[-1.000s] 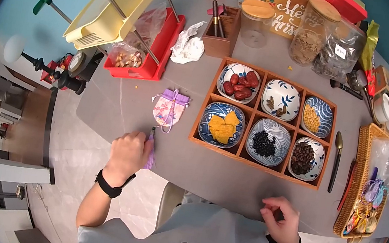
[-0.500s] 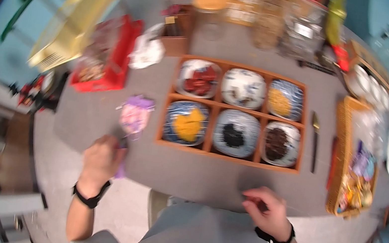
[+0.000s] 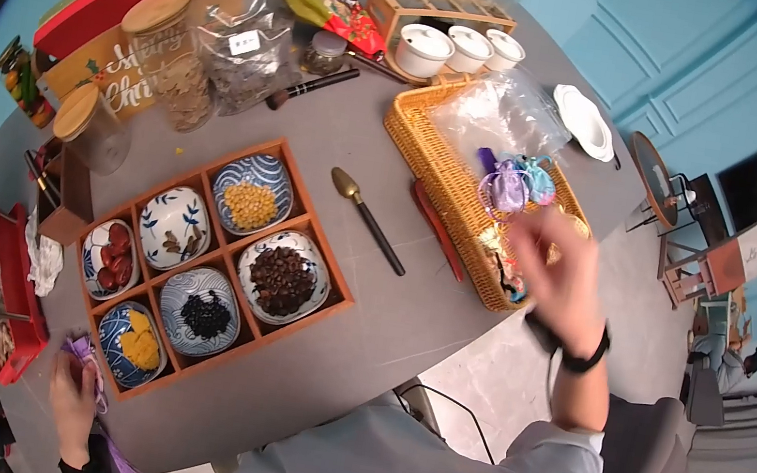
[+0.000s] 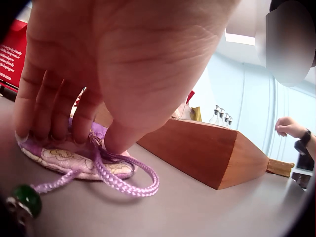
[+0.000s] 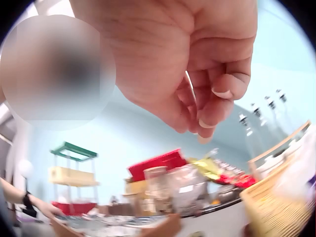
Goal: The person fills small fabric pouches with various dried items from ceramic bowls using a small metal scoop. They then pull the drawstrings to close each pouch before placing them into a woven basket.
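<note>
The person's left grip (image 3: 73, 396) was set on a pink and purple drawstring pouch (image 4: 69, 159), fingertips and thumb touching its cloth; whether they pinched it could not be told. The pouch lay flat on the grey worktop (image 3: 383, 335), just beside a wooden tray (image 3: 244, 348). Its lilac cord (image 4: 133, 191) curled in a loop by the thumb, with a green bead (image 4: 27, 200) near. A purple tassel (image 3: 123, 470) lay by the left wrist.

The right grip (image 3: 556, 263), blurred in the head view, was released, its fingers loosely bent, in the air above a wicker basket (image 3: 432, 171). The basket held a clear plastic bag (image 3: 505, 109) and small pouches, among them a purple one (image 3: 508, 187).

Between the hands, the tray's six compartments each carried a bowl, one with red dates (image 3: 113, 261), another with yellow kernels (image 3: 249, 204). A spoon (image 3: 370, 226) lay between tray and basket.
</note>
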